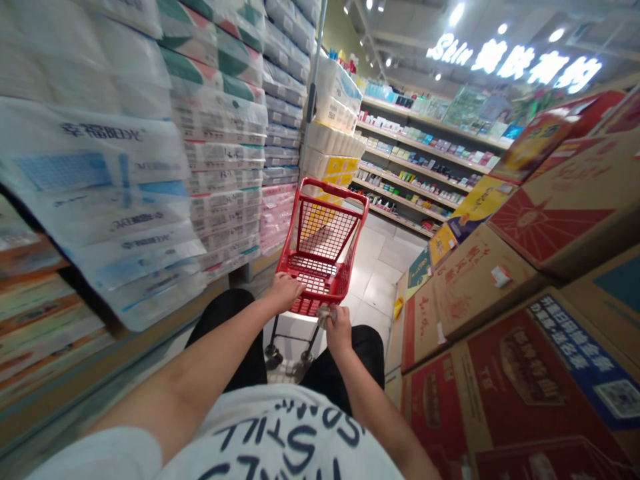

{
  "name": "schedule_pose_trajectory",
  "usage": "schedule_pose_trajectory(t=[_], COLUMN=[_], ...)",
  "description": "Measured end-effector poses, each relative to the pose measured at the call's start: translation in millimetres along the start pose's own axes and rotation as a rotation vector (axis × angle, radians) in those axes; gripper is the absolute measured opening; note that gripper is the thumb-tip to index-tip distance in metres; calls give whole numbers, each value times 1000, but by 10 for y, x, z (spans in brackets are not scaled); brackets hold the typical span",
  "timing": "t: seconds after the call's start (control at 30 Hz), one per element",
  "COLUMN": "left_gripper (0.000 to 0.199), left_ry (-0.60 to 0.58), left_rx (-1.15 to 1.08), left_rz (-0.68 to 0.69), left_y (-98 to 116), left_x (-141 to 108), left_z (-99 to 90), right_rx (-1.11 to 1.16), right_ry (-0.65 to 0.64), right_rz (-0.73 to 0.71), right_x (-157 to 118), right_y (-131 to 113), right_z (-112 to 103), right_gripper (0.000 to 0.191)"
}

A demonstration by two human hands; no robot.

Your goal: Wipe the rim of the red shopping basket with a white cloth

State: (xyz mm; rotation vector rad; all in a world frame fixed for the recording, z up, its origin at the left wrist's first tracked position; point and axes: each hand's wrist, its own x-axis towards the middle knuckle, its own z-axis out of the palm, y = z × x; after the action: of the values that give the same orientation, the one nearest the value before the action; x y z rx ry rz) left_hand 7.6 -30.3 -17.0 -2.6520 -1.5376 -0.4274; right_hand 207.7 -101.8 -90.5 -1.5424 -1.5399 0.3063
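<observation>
A small red shopping cart [327, 230] with grid walls stands right in front of my knees. My left hand [287, 292] is closed over the near left corner of its rim. At the near right corner, my right hand [341, 327] is closed around a small crumpled, grey-beige thing [326, 316], perhaps cloth or plastic; its kind is unclear. That bundle is close against the cart's near edge, and I cannot tell whether these fingers also touch the cart. Only the grid floor shows inside the basket, and part of it is hidden by the hands.
Stacked packs of tissue paper [215, 100] line the left side. Cardboard cartons [480, 287] rise close on the right. Ahead, shelves [425, 143] carry many small boxes and bottles beneath a lit sign [515, 60]. Pale floor tiles [373, 280] run between the stacks.
</observation>
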Motion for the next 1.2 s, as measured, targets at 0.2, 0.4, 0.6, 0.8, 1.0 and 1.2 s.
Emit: schedule_pose_trajectory(t=[0.2, 0.4, 0.6, 0.8, 1.0, 1.2], left_gripper=[34, 34, 34, 35, 36, 35], left_ry=[53, 33, 43, 45, 46, 45], left_rx=[-10, -11, -57, -62, -62, -52], left_rz=[14, 9, 2, 6, 13, 13], left_y=[-53, -12, -8, -4, -11, -7], left_x=[-14, 19, 39, 28, 29, 45], left_z=[56, 33, 45, 65, 73, 72], right_rx=[31, -18, 17, 28, 50, 151], right_ry=[17, 19, 92, 253, 147, 269], right_rz=[-30, 151, 173, 144, 294, 251], right_x=[-25, 17, 39, 45, 40, 62], right_y=[30, 78, 73, 109, 143, 11], right_z=[39, 26, 12, 20, 34, -15], right_gripper=[35, 20, 17, 19, 9, 28])
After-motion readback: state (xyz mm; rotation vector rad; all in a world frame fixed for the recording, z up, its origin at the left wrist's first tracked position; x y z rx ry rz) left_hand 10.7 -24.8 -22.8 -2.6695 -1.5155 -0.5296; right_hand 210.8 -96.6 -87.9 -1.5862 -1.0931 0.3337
